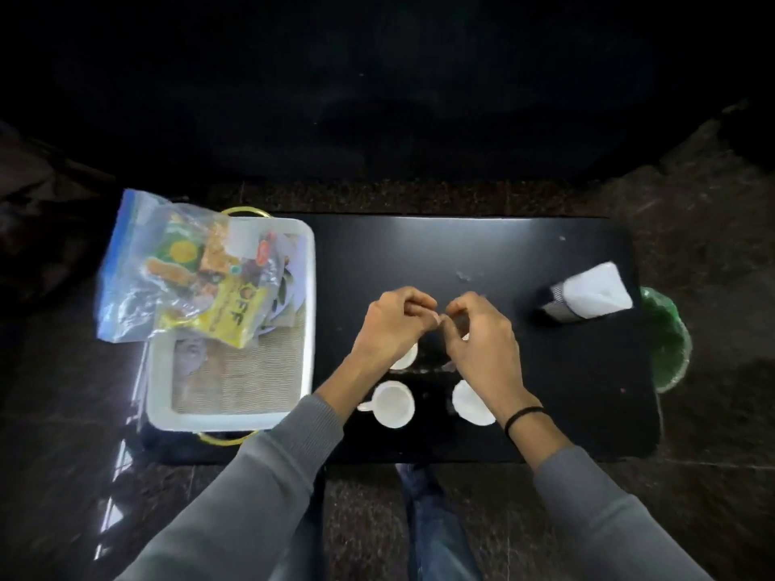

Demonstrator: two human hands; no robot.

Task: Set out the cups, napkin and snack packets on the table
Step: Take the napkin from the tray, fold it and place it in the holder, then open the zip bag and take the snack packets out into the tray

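Over the middle of the black table [482,245], my left hand [390,325] and my right hand [478,337] hover with fingers curled and fingertips nearly touching; whether they pinch something small is unclear. White cups stand beneath them. One cup [394,404] has its handle pointing left. Another cup [472,406] is partly covered by my right wrist, and a third cup [406,357] peeks out under my left hand. A clear zip bag of snack packets [184,270] lies over the far end of a white tray [235,417]. White napkins [595,291] sit in a dark holder at the right.
The tray has gold handles and a woven liner, and it stands at the table's left end. A green bin [667,341] sits on the floor past the right edge. My legs are by the near edge. Dark stone floor surrounds the table.
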